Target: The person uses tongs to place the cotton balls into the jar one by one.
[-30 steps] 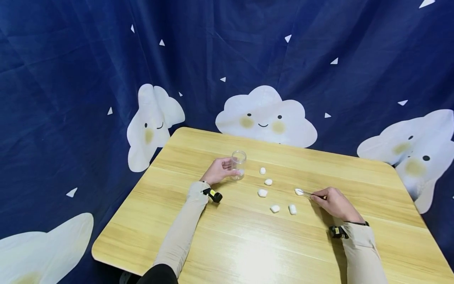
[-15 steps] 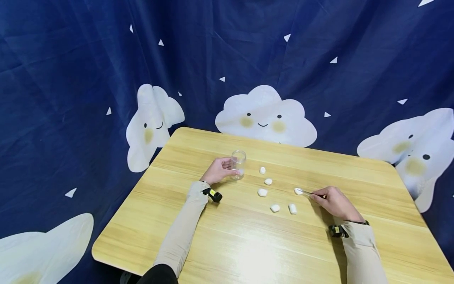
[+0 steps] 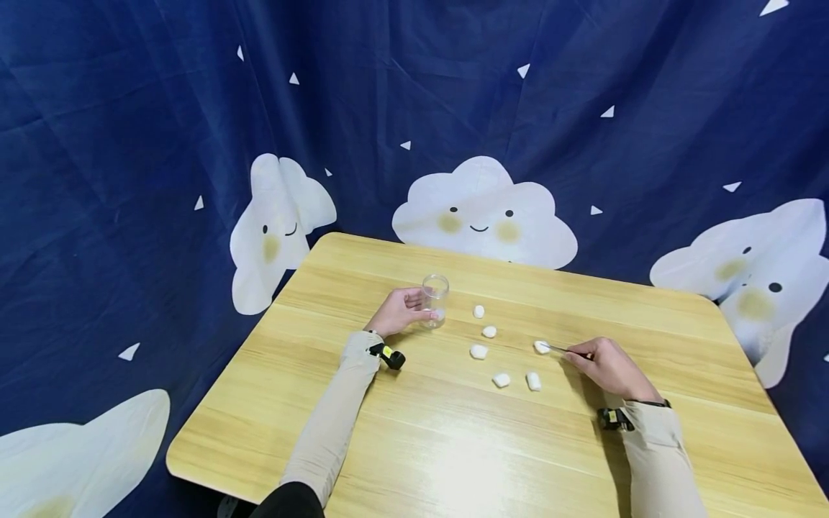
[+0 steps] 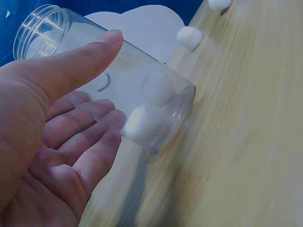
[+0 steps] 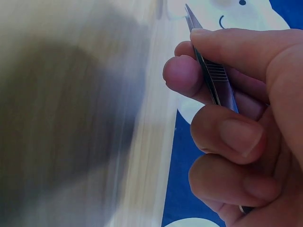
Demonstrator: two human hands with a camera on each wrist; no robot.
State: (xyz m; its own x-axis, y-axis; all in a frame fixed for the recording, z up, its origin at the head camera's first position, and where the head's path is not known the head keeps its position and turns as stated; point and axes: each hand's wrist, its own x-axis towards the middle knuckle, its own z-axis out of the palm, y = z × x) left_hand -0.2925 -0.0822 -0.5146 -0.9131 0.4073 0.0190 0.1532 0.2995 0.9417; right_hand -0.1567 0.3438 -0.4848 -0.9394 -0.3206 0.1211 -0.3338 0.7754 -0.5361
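Observation:
My left hand (image 3: pixel 396 312) holds a clear plastic jar (image 3: pixel 435 296), thumb on one side and fingers on the other. The jar stands upright on the table, its mouth uncovered. Two cotton balls (image 4: pixel 143 124) show through its wall near the bottom in the left wrist view. At the right, my right hand (image 3: pixel 612 368) pinches metal tweezers (image 5: pixel 215 75) between thumb and fingers. The tips are at a cotton ball (image 3: pixel 541 347) on the tabletop; whether they grip it or only touch it is too small to tell.
Several more cotton balls lie scattered between the hands, among them one cotton ball (image 3: pixel 478 352) in the middle and another (image 3: pixel 533 381) nearer the front. The wooden table (image 3: pixel 570 460) has rounded corners. A blue cloud-patterned curtain (image 3: pixel 363 93) hangs behind it.
My right hand, the tweezers and the cotton ball at their tips have shifted very slightly to the left. My left hand and the jar stay in place.

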